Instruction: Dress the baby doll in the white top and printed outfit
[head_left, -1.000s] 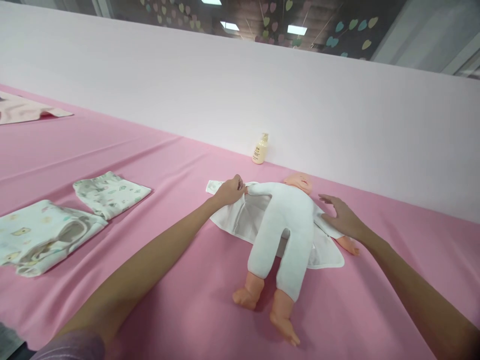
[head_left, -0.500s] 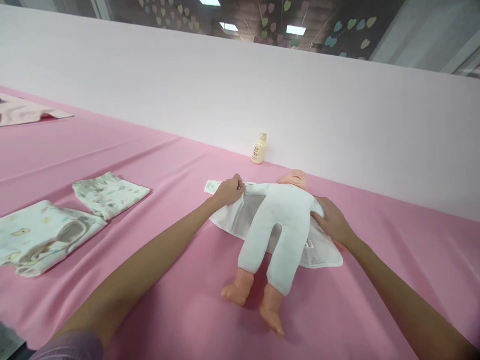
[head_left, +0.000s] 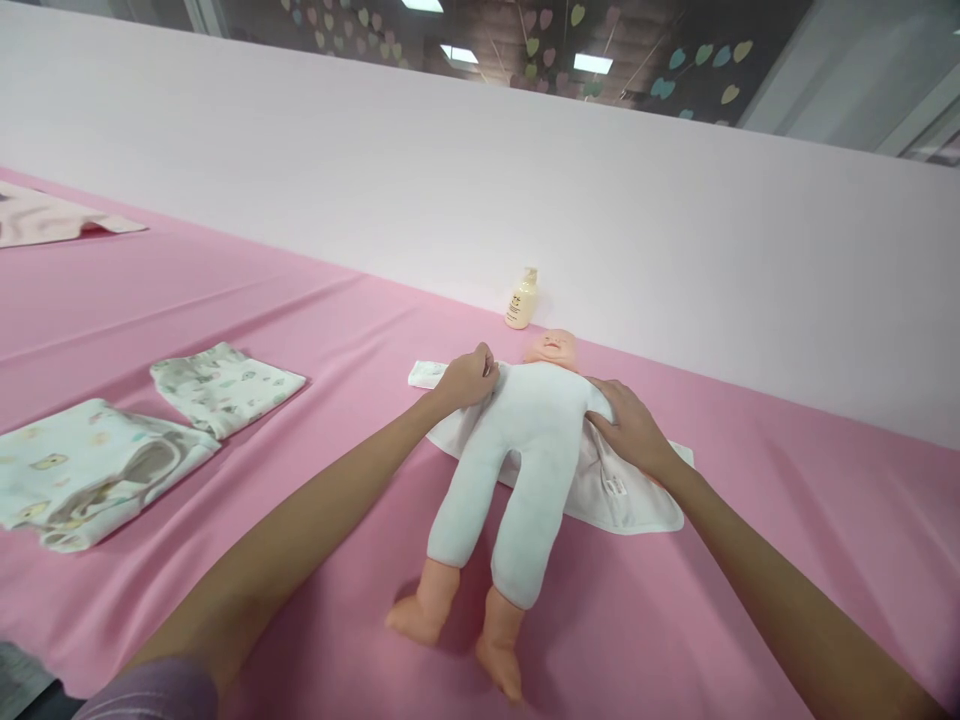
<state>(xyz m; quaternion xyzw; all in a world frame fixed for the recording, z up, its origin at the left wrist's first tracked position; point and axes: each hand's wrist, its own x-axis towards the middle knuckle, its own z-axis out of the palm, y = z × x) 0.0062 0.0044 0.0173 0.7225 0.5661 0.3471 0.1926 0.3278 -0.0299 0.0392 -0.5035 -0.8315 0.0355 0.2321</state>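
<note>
A baby doll (head_left: 517, 440) with a white cloth body lies on its back, head toward the wall and bare feet toward me. Under its upper body is a spread white baby shirt (head_left: 634, 495), its lining facing up. My left hand (head_left: 469, 377) is closed at the doll's arm on the left side, by the shirt's sleeve; its fingertips are partly hidden. On the other side my right hand (head_left: 630, 425) wraps round the doll's upper arm, thumb in front. The doll's forearm there is mostly hidden by my hand.
A cream pump bottle (head_left: 523, 298) stands against the white wall (head_left: 375, 170) behind the doll. Folded printed baby clothes (head_left: 225, 388) lie on the pink cloth (head_left: 322, 330) at left, with another folded garment (head_left: 97, 470) nearer. A pale pink cloth (head_left: 52, 217) lies far left.
The doll has shifted left, its head and feet too, and its face shows more. My right hand has moved left with its arm, uncovering more shirt on the right. My left hand has barely moved.
</note>
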